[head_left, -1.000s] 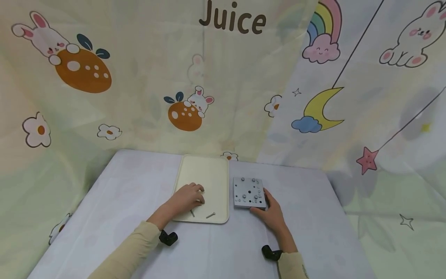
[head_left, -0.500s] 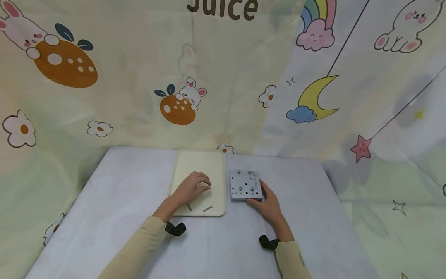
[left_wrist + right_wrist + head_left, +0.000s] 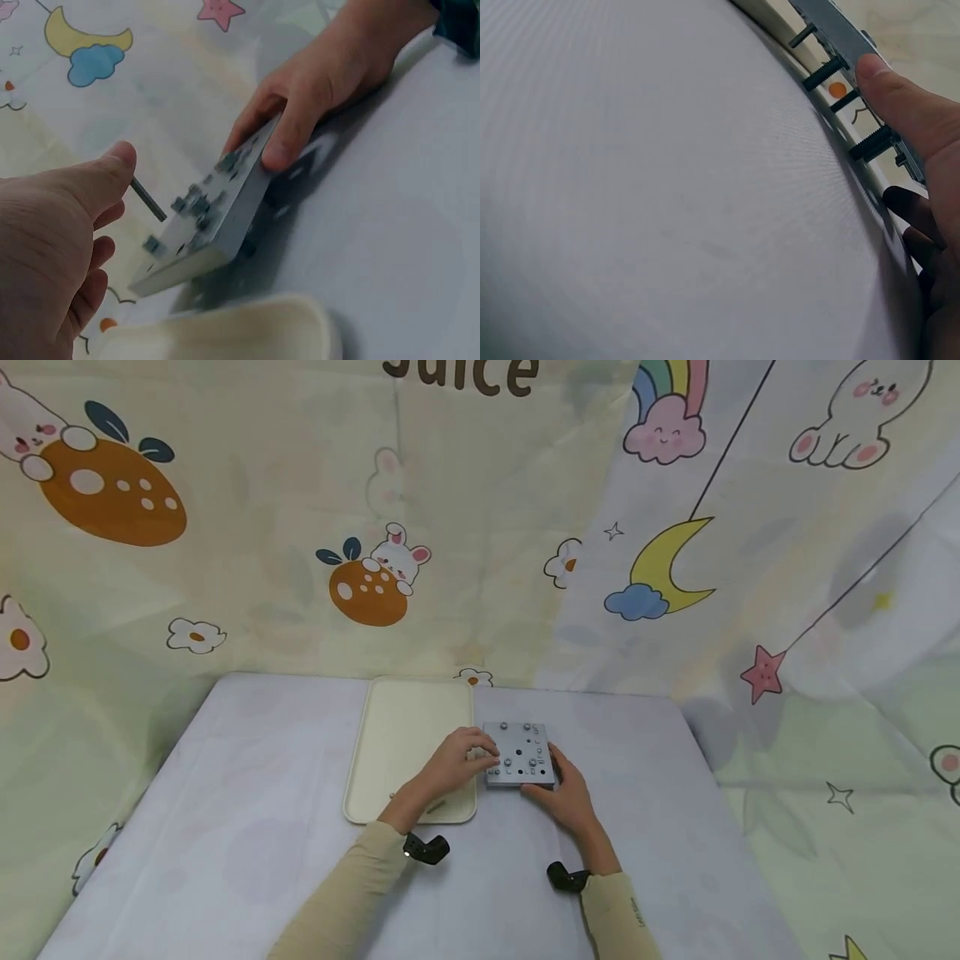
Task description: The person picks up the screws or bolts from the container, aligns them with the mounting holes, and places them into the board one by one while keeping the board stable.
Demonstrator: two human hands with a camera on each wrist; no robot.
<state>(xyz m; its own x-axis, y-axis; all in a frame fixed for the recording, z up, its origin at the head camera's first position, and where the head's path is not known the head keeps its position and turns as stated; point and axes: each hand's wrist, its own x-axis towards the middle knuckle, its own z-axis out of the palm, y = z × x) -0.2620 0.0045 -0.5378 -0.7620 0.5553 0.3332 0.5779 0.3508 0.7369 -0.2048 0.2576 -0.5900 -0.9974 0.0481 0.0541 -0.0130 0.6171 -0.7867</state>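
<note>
My right hand (image 3: 568, 797) grips the right side of a grey metal plate (image 3: 510, 740), thumb at its near edge. The plate has holes, and several screw heads stand on its top. From its underside, threaded screws (image 3: 825, 73) stick out in the right wrist view, where the plate is held tilted above the table. My left hand (image 3: 453, 762) is at the plate's left edge. Between its thumb and fingers it pinches a screw (image 3: 148, 199), whose threaded shank points down toward the plate in the left wrist view; the screw's head is hidden by the fingers.
A cream tray (image 3: 405, 710) lies left of the plate, under my left forearm. A loose screw (image 3: 436, 807) lies near its front edge, partly behind the wrist. A white cloth (image 3: 637, 743) covers the table, and a printed curtain (image 3: 480, 568) hangs behind.
My left hand has moved right, from over the tray to the plate's left edge, with a screw in its fingers. The right hand still holds the plate.
</note>
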